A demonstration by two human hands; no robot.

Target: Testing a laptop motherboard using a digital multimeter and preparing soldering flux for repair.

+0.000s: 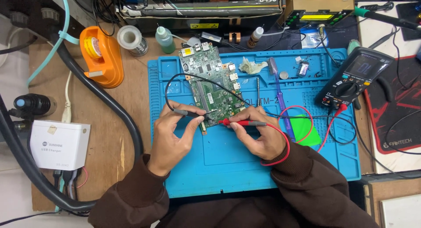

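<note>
A green circuit board (213,85) lies flat on the blue repair mat (219,166), nearer the mat's far left corner than its middle, its long axis running from the far edge toward the person with a slight slant to the right. The left hand (173,138) is closed in a pinch on a black test probe (189,113), which lies almost level and points right, its tip at the board's near edge. The right hand (258,138) pinches a red test probe (241,122) that points left toward the same near edge, so the two tips nearly meet. Black and red leads loop across the mat to a digital multimeter (357,79) resting over the mat's far right corner. The mat sits on a worn wooden workbench (109,136) crowded with gear. An orange tape dispenser (103,57) stands just off the mat's left edge, with a small green bottle (165,39) beyond the far edge. On the mat right of the board lie a crumpled tissue (251,66), a purple brush (277,85) and a green card (307,130). A white USB charger (59,144) sits near the bench's left edge, beside thick black hoses (105,101).
</note>
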